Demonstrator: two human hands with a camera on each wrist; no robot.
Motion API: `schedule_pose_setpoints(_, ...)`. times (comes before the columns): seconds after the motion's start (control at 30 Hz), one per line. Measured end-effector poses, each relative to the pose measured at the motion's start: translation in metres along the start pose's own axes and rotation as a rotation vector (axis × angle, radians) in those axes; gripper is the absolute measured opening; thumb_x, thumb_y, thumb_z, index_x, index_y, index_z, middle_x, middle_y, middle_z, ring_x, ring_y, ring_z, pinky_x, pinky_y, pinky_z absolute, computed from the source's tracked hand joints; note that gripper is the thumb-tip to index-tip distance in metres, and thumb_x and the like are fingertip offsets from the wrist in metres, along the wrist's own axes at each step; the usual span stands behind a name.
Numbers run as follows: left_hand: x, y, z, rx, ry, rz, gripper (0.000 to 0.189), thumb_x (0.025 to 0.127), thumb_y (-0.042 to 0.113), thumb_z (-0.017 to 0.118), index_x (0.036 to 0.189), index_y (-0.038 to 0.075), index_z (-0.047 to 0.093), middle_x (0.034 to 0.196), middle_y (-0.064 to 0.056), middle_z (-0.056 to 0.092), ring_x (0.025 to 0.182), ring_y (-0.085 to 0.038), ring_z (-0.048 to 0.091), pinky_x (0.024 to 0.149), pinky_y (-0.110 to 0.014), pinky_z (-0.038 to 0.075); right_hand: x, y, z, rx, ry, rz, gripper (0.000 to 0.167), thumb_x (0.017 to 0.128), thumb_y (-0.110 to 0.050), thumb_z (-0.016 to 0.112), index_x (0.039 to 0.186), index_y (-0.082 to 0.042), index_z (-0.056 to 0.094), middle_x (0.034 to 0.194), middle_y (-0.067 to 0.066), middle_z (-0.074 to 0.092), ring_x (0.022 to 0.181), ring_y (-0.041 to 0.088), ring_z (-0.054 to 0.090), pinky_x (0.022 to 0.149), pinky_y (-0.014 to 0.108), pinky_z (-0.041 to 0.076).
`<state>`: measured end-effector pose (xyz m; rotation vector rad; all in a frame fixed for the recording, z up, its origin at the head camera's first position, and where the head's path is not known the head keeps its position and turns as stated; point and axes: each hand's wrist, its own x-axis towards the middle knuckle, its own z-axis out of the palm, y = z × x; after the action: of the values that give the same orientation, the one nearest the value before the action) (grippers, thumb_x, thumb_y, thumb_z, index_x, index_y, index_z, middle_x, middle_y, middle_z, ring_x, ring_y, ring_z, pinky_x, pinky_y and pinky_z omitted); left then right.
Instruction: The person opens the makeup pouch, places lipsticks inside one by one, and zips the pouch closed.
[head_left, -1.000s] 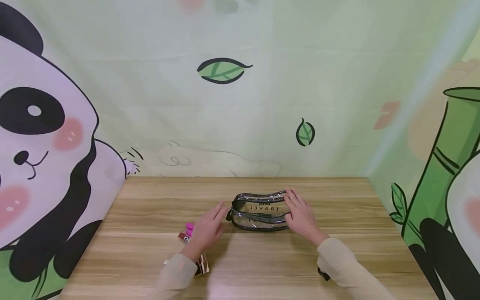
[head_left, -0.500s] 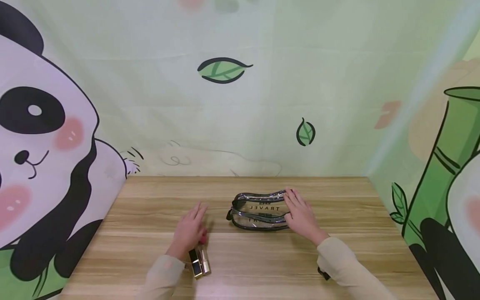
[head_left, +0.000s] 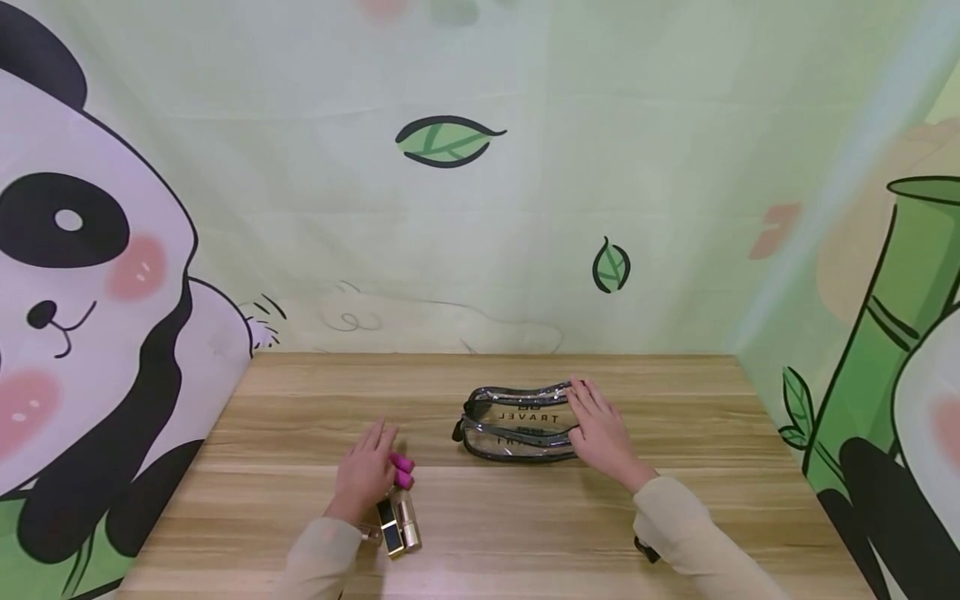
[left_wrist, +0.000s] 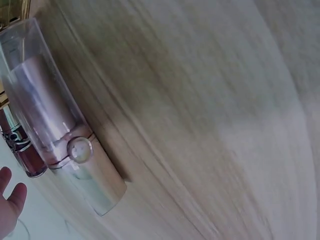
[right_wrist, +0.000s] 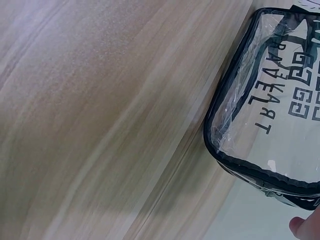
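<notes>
My right hand [head_left: 602, 429] holds the right end of a clear zip pouch [head_left: 525, 448] with black trim and printed lettering; its fingers reach the far edge and its thumb lies on the near side. The right wrist view shows the pouch [right_wrist: 280, 145] and a fingertip by its corner. Over a group of lipsticks, my left hand [head_left: 363, 468] has its fingers extended. Two magenta tubes [head_left: 402, 471] show beside its fingers, with a black-and-gold lipstick [head_left: 391, 529] and a gold tube [head_left: 408, 523] nearer me. In the left wrist view, fingertips [left_wrist: 17, 197] stand apart from a clear-capped lipstick [left_wrist: 45, 100] and a dark red tube [left_wrist: 30, 160].
The wooden table [head_left: 517, 533] meets a backdrop cloth [head_left: 525, 250] printed with leaves and pandas. A small black object [head_left: 647, 549] shows under the right sleeve.
My left hand has moved left and back from the pouch to the lipsticks, uncovering the black-and-gold one and later the magenta tubes. The right hand and pouch stay put.
</notes>
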<state>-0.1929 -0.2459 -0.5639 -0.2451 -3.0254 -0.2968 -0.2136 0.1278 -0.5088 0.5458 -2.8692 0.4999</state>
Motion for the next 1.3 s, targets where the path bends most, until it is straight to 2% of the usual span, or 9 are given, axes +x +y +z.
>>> schedule_pose_setpoints(0.17,-0.002,0.000,0.002,0.009,0.017,-0.008,0.053,0.076,0.017,0.054,0.128,0.010,0.045,0.130,-0.016,0.045,0.117,-0.034,0.044,0.092,-0.051,0.038,0.000,-0.001,0.000,0.006,0.008,-0.001,0.056,0.079,-0.013,0.040,0.133,-0.001,0.035,0.145,0.012,0.023,0.134,0.031,0.016,0.101,0.056,0.024)
schedule_pose_setpoints(0.3,-0.001,0.003,0.003,0.017,0.008,-0.026,0.042,0.079,0.018,0.051,0.120,0.008,0.052,0.121,-0.013,0.054,0.111,-0.032,0.049,0.090,-0.049,0.041,0.000,0.000,0.001,0.014,-0.002,0.012,0.056,0.080,-0.013,0.040,0.134,-0.001,0.034,0.146,0.010,0.022,0.135,0.029,0.015,0.101,0.056,0.022)
schedule_pose_setpoints(0.57,0.003,0.011,0.006,0.013,0.026,-0.078,0.023,0.078,0.019,0.052,0.098,0.010,0.061,0.107,-0.008,0.060,0.102,-0.030,0.053,0.082,-0.046,0.044,0.000,0.002,0.002,0.015,-0.001,0.011,0.057,0.079,-0.013,0.041,0.134,-0.001,0.033,0.145,0.011,0.023,0.135,0.030,0.014,0.101,0.056,0.022)
schedule_pose_setpoints(0.87,0.005,0.015,0.014,0.002,-0.003,-0.127,0.030,0.074,0.017,0.056,0.102,0.007,0.060,0.106,-0.010,0.059,0.100,-0.030,0.052,0.087,-0.045,0.042,0.001,0.001,0.002,0.011,-0.002,0.007,0.056,0.080,-0.012,0.040,0.134,-0.001,0.034,0.145,0.012,0.024,0.135,0.030,0.015,0.101,0.056,0.023)
schedule_pose_setpoints(1.07,0.005,0.018,0.016,-0.009,0.004,-0.113,0.027,0.076,0.013,0.057,0.102,0.007,0.059,0.104,-0.011,0.060,0.097,-0.031,0.053,0.086,-0.045,0.042,0.001,0.001,0.003,0.008,0.001,0.007,0.056,0.080,-0.012,0.040,0.134,-0.001,0.034,0.145,0.012,0.024,0.135,0.031,0.015,0.100,0.057,0.024)
schedule_pose_setpoints(1.17,0.005,0.018,0.017,-0.029,0.012,-0.098,0.028,0.070,0.009,0.060,0.099,0.007,0.058,0.102,-0.011,0.060,0.094,-0.031,0.054,0.085,-0.045,0.043,0.001,0.000,0.002,0.013,-0.001,0.012,0.055,0.080,-0.012,0.039,0.134,-0.001,0.034,0.145,0.012,0.024,0.135,0.030,0.015,0.101,0.057,0.023)
schedule_pose_setpoints(1.3,0.004,0.018,0.018,-0.025,0.024,-0.077,0.030,0.069,0.008,0.062,0.099,0.006,0.059,0.100,-0.012,0.060,0.092,-0.031,0.055,0.083,-0.045,0.044,0.001,0.000,0.002,0.020,-0.001,0.015,0.055,0.080,-0.012,0.039,0.134,-0.001,0.034,0.144,0.012,0.025,0.135,0.030,0.015,0.100,0.057,0.023)
